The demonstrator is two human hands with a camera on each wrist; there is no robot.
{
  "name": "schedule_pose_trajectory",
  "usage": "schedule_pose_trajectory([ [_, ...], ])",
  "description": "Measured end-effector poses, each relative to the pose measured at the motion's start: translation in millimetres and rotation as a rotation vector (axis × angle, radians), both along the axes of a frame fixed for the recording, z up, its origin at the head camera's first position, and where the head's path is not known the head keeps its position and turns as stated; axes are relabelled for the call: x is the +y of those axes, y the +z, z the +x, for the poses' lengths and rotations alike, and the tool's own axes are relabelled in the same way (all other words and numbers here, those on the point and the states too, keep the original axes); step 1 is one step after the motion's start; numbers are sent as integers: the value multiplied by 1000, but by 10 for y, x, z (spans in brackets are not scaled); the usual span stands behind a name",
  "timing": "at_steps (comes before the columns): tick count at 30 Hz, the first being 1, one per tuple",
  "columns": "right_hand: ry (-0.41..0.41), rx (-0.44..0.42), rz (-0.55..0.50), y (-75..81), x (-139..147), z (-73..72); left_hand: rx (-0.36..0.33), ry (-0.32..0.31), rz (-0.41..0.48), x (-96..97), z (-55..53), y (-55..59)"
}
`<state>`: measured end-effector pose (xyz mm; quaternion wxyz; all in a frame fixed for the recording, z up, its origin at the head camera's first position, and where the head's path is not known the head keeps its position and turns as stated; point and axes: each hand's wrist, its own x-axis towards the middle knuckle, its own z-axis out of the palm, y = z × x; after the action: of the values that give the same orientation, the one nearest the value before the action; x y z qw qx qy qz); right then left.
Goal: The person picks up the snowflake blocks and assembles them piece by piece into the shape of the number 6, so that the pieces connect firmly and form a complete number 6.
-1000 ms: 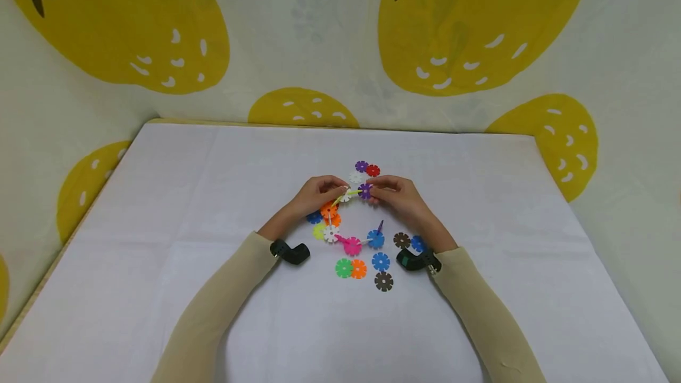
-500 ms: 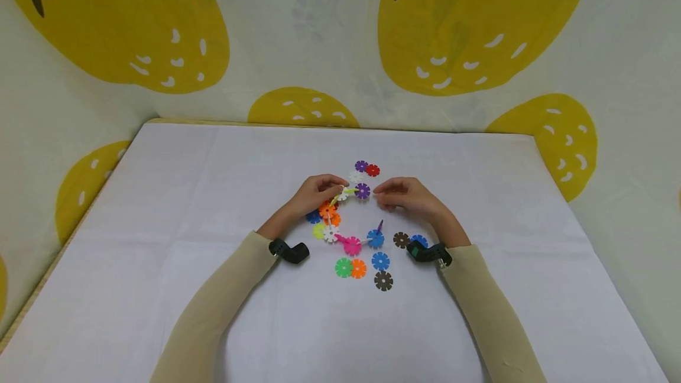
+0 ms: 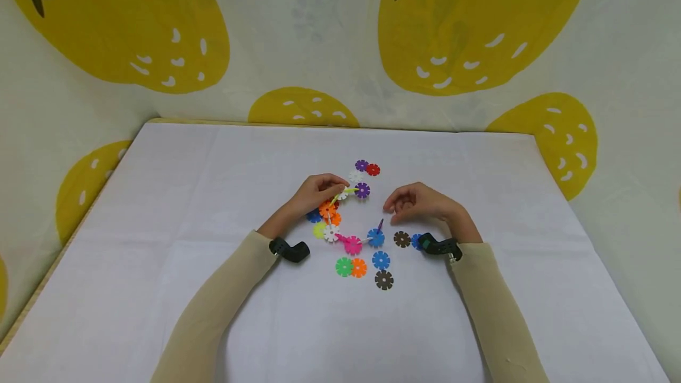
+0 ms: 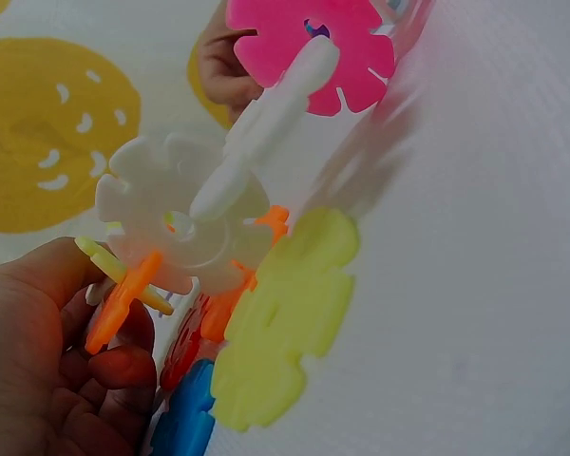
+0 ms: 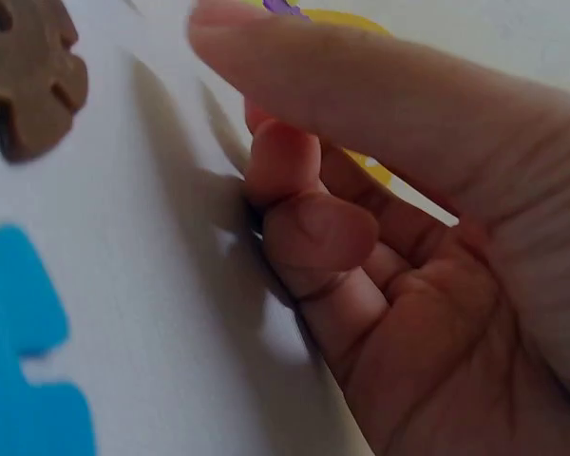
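Note:
A curved chain of interlocked slotted plastic snowflake discs lies on the table, with a gap on its right side. My left hand (image 3: 319, 190) pinches the chain at its upper left, by a white disc (image 3: 343, 194). A purple disc (image 3: 362, 190) ends the upper side; a purple disc seen edge-on (image 3: 380, 226) stands in a blue disc (image 3: 375, 238) at the other end. Orange (image 3: 327, 210), white (image 4: 180, 209) and pink (image 3: 353, 245) discs lie between. My right hand (image 3: 420, 203) hovers right of the gap, fingers loosely curled, holding nothing.
Loose discs lie around: purple and red (image 3: 373, 169) behind, green (image 3: 344, 266), orange, blue and brown (image 3: 384, 280) in front. Another brown disc (image 3: 401, 239) and a blue one lie below the right hand. A yellow disc (image 4: 285, 323) sits by the chain's left side.
My right hand has let go of the purple disc and moved right and toward me, its fingers curling loosely. My left hand stays at the chain, almost still.

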<state>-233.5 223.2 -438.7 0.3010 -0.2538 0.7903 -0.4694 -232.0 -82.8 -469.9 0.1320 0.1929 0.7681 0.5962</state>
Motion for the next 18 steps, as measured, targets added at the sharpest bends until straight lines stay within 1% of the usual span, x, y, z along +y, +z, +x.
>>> schedule_pose_trajectory([
  [5, 111, 4, 12, -9, 63, -7, 4, 1, -7, -1, 6, 12],
  [8, 176, 5, 1, -7, 86, -15, 4, 0, -9, 0, 5, 19],
  [11, 221, 9, -15, -9, 91, -18, 6, -3, -11, 1, 3, 20],
  [14, 233, 30, -18, -16, 81, -14, 7, -4, -12, 1, 1, 13],
  [18, 187, 44, 7, -4, 56, 2, 1, -2, -11, 2, 3, 4],
])
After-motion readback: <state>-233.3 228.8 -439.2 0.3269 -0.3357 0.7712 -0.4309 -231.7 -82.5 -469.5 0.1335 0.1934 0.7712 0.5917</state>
